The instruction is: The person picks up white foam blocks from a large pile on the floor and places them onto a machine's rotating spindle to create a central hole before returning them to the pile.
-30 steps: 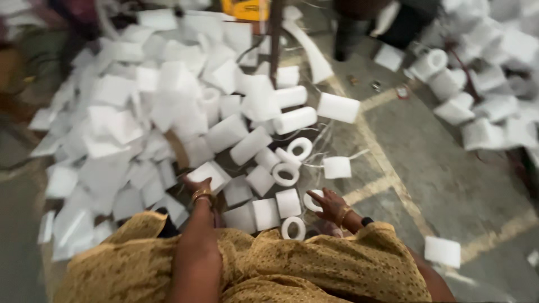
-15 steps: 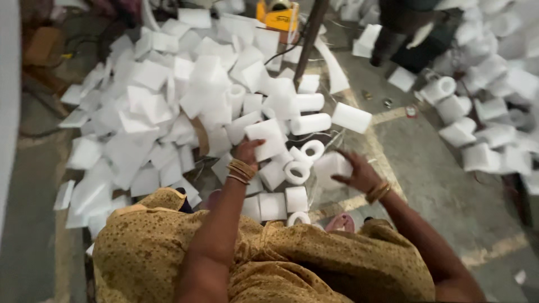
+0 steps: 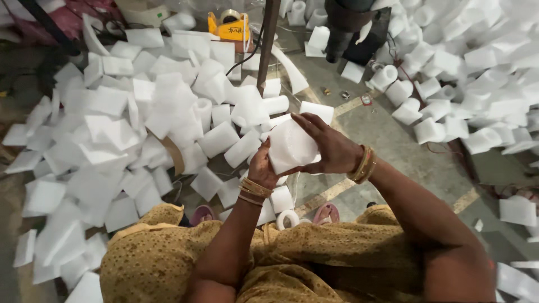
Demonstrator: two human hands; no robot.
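**Both hands on one white foam piece**

You hold a white foam piece (image 3: 291, 147) in front of you, above the floor. Your right hand (image 3: 331, 148) wraps its far side, fingers curled over the top edge; your left hand (image 3: 263, 168) clasps it from below, fingers closed against its near face. Under it lies a grey concrete floor (image 3: 387, 140) with yellow painted lines, heaped with white foam rolls (image 3: 432, 130) and flat sheets (image 3: 106, 101). A yellow tape dispenser (image 3: 231, 25) sits at the far edge beside a dark pole (image 3: 267, 39).
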